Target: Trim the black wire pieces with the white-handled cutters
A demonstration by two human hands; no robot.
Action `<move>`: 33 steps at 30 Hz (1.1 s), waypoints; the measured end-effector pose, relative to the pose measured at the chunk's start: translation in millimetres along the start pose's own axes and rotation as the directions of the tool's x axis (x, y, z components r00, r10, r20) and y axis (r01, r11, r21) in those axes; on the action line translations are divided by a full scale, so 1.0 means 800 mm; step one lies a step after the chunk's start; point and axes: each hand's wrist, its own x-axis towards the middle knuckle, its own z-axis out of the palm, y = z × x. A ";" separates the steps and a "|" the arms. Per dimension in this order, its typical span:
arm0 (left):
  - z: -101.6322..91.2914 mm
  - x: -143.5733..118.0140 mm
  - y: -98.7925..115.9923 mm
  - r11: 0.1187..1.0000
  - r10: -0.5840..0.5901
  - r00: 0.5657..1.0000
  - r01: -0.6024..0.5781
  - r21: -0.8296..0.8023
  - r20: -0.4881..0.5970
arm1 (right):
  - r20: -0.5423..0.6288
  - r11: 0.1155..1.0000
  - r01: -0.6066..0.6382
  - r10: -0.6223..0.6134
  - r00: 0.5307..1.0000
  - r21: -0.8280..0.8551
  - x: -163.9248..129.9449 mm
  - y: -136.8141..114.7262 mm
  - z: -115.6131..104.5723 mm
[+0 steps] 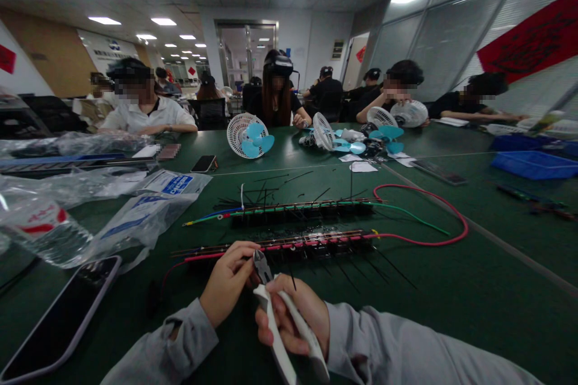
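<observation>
My right hand (293,313) grips a pair of diagonal cutters (289,331) with white handles, their metal jaws pointing up and away from me. The jaws are at the near edge of the closer wire bundle (316,243), a dark strip with a red wire along it and black cable ties around it. My left hand (232,280) is closed beside the cutter jaws, thumb and fingers pinched together at the bundle. What lies between those fingertips is hidden. Behind it runs a second wire bundle (307,207) with a green wire and long cable tie tails sticking out.
On the left are a phone (63,319), a water bottle (45,231) and plastic bags (149,210). A red cable (465,222) loops at the right. Fans (250,136) with blue blades and blue trays (535,165) stand farther back. Several people sit across the table.
</observation>
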 end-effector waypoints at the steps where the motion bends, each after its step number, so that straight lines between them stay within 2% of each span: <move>1: 0.000 0.000 0.000 1.000 0.001 1.000 -0.001 0.001 0.000 | 0.005 1.000 0.006 -0.006 1.000 0.002 0.000 0.000 -0.001; 8: 0.001 0.000 0.001 1.000 -0.005 1.000 0.005 -0.008 -0.006 | 0.015 1.000 -0.013 0.014 1.000 -0.027 0.000 0.001 -0.003; 13: 0.000 -0.001 0.001 1.000 0.005 1.000 -0.004 0.008 -0.011 | -0.014 0.999 0.041 -0.040 0.999 0.035 0.000 0.003 -0.002; 18: -0.001 0.000 -0.001 1.000 0.006 1.000 -0.006 0.002 -0.011 | 0.005 1.000 -0.023 0.023 1.000 0.021 0.003 0.006 -0.008; 22: -0.001 0.001 -0.002 1.000 0.009 1.000 -0.009 -0.004 -0.007 | -0.027 0.997 0.017 -0.015 1.000 0.070 0.003 0.007 -0.010; 28: -0.001 0.001 0.000 1.000 0.006 1.000 -0.006 0.000 -0.008 | 0.030 0.999 -0.009 0.010 1.000 -0.035 0.002 0.004 -0.006; 33: -0.001 0.000 0.000 1.000 0.006 1.000 -0.006 0.006 -0.015 | 0.019 0.999 -0.035 0.036 0.999 -0.017 0.003 0.006 -0.012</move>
